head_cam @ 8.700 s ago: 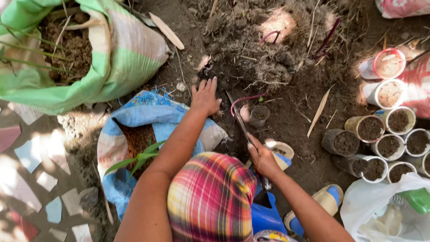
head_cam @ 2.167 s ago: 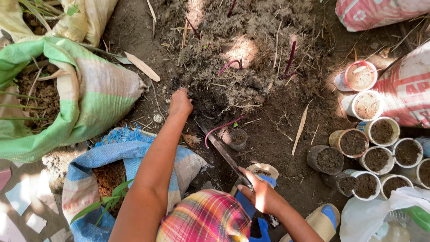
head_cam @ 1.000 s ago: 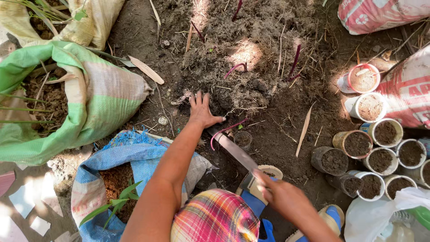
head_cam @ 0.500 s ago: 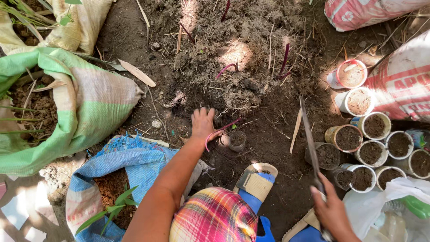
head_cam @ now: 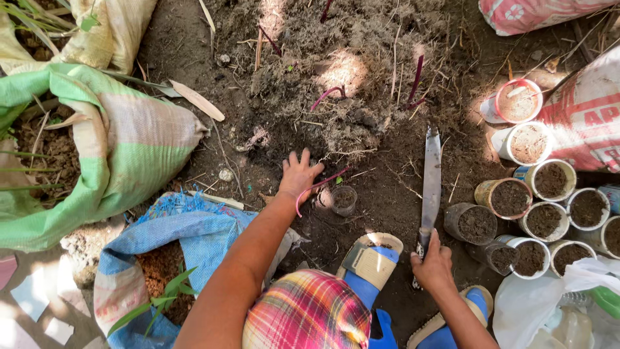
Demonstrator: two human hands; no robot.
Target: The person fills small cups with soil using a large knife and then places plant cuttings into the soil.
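Note:
My left hand (head_cam: 298,173) rests flat on the dark soil with fingers spread, touching a curved reddish stem (head_cam: 318,187) beside a small clear cup (head_cam: 343,200) half filled with soil. My right hand (head_cam: 433,262) grips the handle of a long knife (head_cam: 431,179), whose blade lies on the ground pointing away from me. A mound of loose soil with roots (head_cam: 336,84) lies just beyond both hands. My blue sandals (head_cam: 371,268) show at the bottom.
Several soil-filled pots (head_cam: 544,194) stand in a cluster at the right. A green and white sack (head_cam: 123,155) of soil lies at the left, a blue sack (head_cam: 187,239) with a small plant near me. A red and white bag (head_cam: 588,110) sits at the right.
My right hand has swung the knife from beside the cup over to the right and laid its blade on the ground. My left hand has stayed by the cup.

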